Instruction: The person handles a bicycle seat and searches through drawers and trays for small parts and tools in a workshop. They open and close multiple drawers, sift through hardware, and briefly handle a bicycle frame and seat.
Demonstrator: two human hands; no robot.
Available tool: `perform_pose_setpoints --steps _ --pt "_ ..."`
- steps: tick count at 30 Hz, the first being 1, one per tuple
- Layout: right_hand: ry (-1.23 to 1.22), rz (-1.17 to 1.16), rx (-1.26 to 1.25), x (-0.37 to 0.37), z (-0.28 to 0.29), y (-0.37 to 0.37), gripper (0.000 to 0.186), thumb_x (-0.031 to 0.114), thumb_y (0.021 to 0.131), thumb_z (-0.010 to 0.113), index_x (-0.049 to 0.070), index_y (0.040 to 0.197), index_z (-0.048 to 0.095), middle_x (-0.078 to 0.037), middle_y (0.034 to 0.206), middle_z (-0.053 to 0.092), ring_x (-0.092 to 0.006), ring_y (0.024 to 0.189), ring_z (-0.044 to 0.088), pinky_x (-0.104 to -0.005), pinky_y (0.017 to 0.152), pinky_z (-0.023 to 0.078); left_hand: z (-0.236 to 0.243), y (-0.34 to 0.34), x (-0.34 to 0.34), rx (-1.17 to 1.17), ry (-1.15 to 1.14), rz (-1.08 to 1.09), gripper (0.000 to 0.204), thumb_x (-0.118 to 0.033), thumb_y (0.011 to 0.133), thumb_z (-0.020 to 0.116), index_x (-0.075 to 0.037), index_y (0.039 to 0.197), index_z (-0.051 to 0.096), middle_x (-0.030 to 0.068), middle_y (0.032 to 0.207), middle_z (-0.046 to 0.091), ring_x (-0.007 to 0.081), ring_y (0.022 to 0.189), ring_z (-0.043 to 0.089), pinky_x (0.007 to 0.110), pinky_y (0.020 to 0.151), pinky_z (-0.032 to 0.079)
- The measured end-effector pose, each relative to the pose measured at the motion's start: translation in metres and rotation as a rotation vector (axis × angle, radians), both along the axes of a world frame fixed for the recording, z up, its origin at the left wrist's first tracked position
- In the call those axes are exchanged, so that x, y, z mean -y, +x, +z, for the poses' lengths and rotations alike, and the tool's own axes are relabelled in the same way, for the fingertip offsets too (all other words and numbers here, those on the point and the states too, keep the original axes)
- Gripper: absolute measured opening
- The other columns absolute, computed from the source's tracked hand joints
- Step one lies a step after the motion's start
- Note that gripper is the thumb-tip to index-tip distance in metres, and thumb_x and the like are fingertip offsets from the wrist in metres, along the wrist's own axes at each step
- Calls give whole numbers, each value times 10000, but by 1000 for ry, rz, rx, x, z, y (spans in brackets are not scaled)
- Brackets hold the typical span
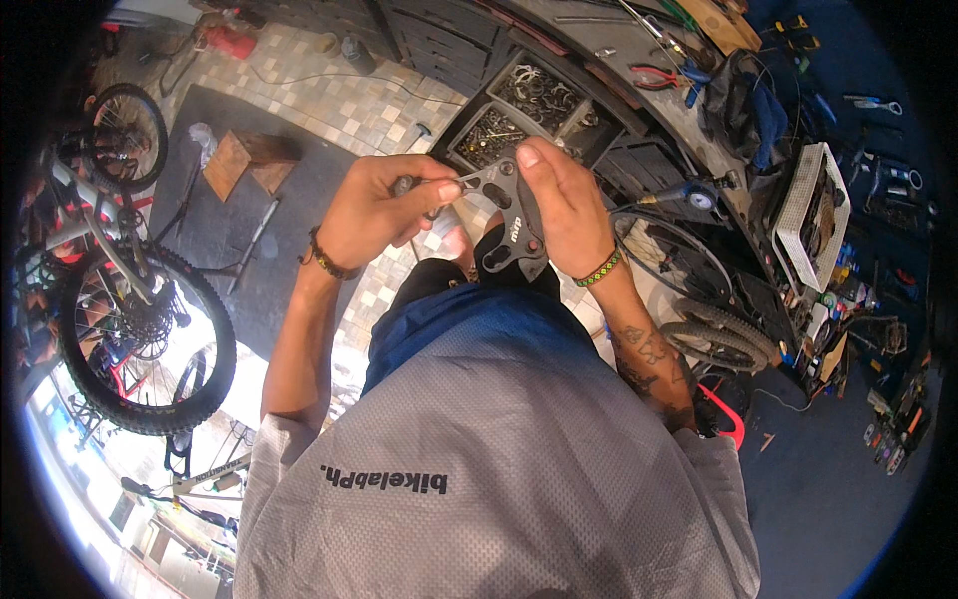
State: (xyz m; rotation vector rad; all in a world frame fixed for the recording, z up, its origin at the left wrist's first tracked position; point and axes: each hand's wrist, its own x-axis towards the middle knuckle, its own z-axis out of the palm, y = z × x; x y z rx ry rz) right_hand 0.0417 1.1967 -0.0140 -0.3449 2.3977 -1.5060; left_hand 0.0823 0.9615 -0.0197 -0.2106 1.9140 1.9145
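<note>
In front of my waist my right hand (567, 215) grips a dark grey bicycle chain guide plate (517, 222), thumb along its upper edge. The plate is curved, with cut-out holes and small bolts at its corners. My left hand (374, 212) is closed at the plate's upper left end, thumb and forefinger pinched against it. Between its fingers shows the rounded end of a small dark tool (404, 185); its kind is partly hidden. Behind the plate, an open drawer (454, 150) holds compartments of loose bolts and small metal parts.
Left stands a bicycle with a knobby wheel (150, 339), near a dark mat (309, 160) bearing a wooden block (238, 165). Along the right runs a workbench (599, 25) with red-handled pliers (654, 77), a white basket (813, 215) and a round gauge (702, 201). Tires (718, 334) lie below.
</note>
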Motion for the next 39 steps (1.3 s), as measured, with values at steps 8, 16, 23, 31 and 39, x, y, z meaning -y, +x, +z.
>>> perform_pose_setpoints --steps 8,16,23,31,39 --pt "-12 -66 -7 2 -8 10 469 407 1118 449 -27 1129 629 -275 889 646 -465 878 653 -497 782 481 3 1 -4 10 -100 6 229 -188 991 761 27 1069 761 4 696 631 40 503 518 218 421 344" --pt "-16 -81 82 3 -20 18 417 407 1111 468 25 1104 638 -295 985 683 -522 997 637 -568 856 498 -12 15 -6 57 -126 48 183 -173 976 767 5 1018 767 -18 690 629 28 529 523 212 453 355" --pt "118 -24 278 -4 -10 23 458 431 1087 559 -3 1221 622 -206 965 717 -297 931 724 -402 827 547 -24 26 -6 12 -130 136 166 -154 976 759 6 1021 756 -16 701 632 34 520 516 216 461 364" --pt "-264 -38 315 -24 -64 43 446 251 957 762 21 1309 613 -100 1052 709 -208 946 708 -351 853 555 -45 32 -6 -75 -188 231 203 -205 997 757 -2 1004 739 4 681 630 50 491 522 230 424 359" --pt "-157 -6 327 -28 -64 45 413 68 978 699 5 1361 558 -38 1060 599 -113 936 604 -282 818 525 -48 38 -14 -23 -94 265 208 -183 988 767 22 1005 734 2 706 638 46 511 535 225 450 392"
